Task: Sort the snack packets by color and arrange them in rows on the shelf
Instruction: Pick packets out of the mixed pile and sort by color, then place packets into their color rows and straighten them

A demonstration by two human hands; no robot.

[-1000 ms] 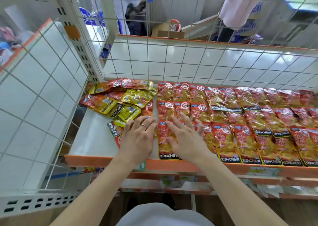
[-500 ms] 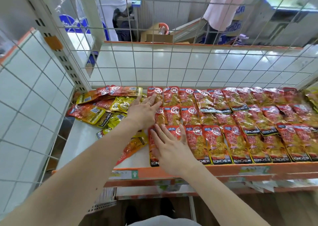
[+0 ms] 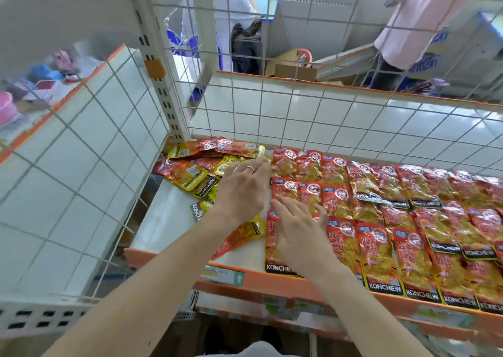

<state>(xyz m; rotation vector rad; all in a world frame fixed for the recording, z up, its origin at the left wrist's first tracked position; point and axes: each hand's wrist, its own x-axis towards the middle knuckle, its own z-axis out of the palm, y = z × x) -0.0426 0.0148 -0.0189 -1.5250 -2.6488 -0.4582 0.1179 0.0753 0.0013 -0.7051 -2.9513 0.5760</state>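
Red snack packets (image 3: 381,209) lie in three neat rows across the white shelf (image 3: 168,220). A loose heap of yellow and orange packets (image 3: 190,171) fills the shelf's back left corner. My left hand (image 3: 242,190), a ring on one finger, lies flat with straight fingers over the heap's right edge, next to the red rows. My right hand (image 3: 299,234) rests flat, fingers spread, on the leftmost red packets of the front row (image 3: 275,264). One orange packet (image 3: 239,237) lies partly under my left wrist.
White wire grid walls stand at the shelf's back (image 3: 326,117) and left side (image 3: 81,166). An orange lip (image 3: 272,277) runs along the front edge. Bare shelf shows at the front left. Two people (image 3: 402,30) stand beyond the back grid.
My left hand slid from the front packets up to the edge of the yellow heap. My right hand stayed flat on the front-row red packets.
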